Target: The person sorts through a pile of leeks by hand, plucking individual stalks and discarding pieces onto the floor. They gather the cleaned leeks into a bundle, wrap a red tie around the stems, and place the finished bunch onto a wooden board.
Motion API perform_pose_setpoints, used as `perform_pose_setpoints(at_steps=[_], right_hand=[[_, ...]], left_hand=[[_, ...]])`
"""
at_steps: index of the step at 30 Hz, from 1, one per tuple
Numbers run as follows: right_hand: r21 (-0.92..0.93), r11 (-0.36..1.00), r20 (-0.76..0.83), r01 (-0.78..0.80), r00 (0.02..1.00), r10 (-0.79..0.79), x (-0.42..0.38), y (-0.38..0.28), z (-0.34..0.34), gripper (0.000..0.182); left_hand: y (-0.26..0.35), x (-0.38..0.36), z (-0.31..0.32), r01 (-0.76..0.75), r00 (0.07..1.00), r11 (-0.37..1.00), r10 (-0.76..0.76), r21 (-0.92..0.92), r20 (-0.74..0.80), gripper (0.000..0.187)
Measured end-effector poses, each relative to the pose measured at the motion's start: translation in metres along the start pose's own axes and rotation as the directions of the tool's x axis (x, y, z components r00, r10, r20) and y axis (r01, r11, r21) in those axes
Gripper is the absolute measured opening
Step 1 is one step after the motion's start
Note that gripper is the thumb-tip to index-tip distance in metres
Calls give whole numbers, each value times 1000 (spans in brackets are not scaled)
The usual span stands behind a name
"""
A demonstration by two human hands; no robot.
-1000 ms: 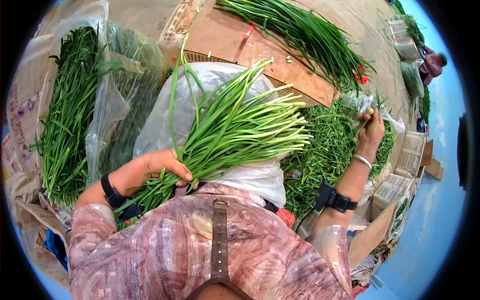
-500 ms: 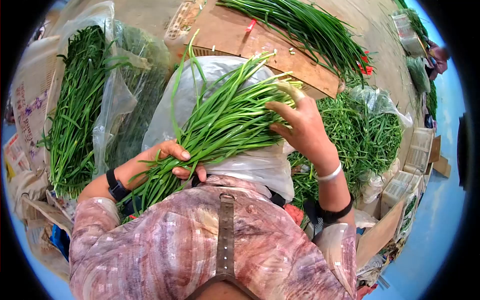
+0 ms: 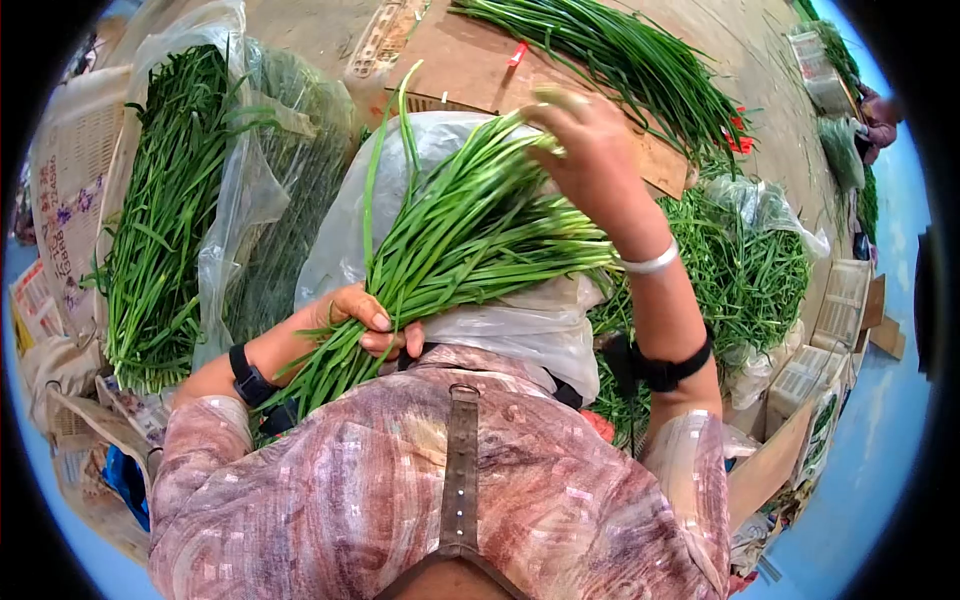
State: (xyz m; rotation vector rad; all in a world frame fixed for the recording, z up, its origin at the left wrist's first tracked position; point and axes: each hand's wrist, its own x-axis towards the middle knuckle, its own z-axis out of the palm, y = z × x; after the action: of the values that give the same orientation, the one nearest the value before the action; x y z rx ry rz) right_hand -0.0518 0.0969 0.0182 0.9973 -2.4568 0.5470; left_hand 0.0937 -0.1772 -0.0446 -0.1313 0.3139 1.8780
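Note:
A loose bunch of garlic chives (image 3: pixel 470 220) lies across my lap over a pale plastic sheet (image 3: pixel 335 240). My left hand (image 3: pixel 375 320) is closed round its leafy end, thumb on top. At the pale stem ends, my right hand (image 3: pixel 585 145) curls its fingers over the upper stems; the fingertips are partly blurred. A gap shows between these upper stems and the lower ones. One long leaf sticks up from the bunch, away from the rest.
Ahead, a wooden board (image 3: pixel 470 60) carries a large pile of chives (image 3: pixel 610 60) with red ties. Plastic-wrapped chives (image 3: pixel 170 220) stand at left. Loose greens (image 3: pixel 730 270) fill a bag at right. Farther right are crates (image 3: pixel 840 300) and another person (image 3: pixel 880 120).
My right hand has moved up and slightly left, its fingers closing over the upper stem ends. The stems have spread into two groups. My left hand keeps its hold.

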Motion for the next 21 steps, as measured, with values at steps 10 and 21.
perform_pose_setpoints(at_steps=[10, 21], right_hand=[[295, 951, 219, 88, 963, -157, -27, -39, -10, 24], [900, -33, 383, -434, 753, 535, -36, 31, -6, 9]], left_hand=[[3, 5, 13, 43, 997, 981, -32, -191, 64, 82], [4, 2, -1, 52, 998, 999, -52, 7, -42, 71]])
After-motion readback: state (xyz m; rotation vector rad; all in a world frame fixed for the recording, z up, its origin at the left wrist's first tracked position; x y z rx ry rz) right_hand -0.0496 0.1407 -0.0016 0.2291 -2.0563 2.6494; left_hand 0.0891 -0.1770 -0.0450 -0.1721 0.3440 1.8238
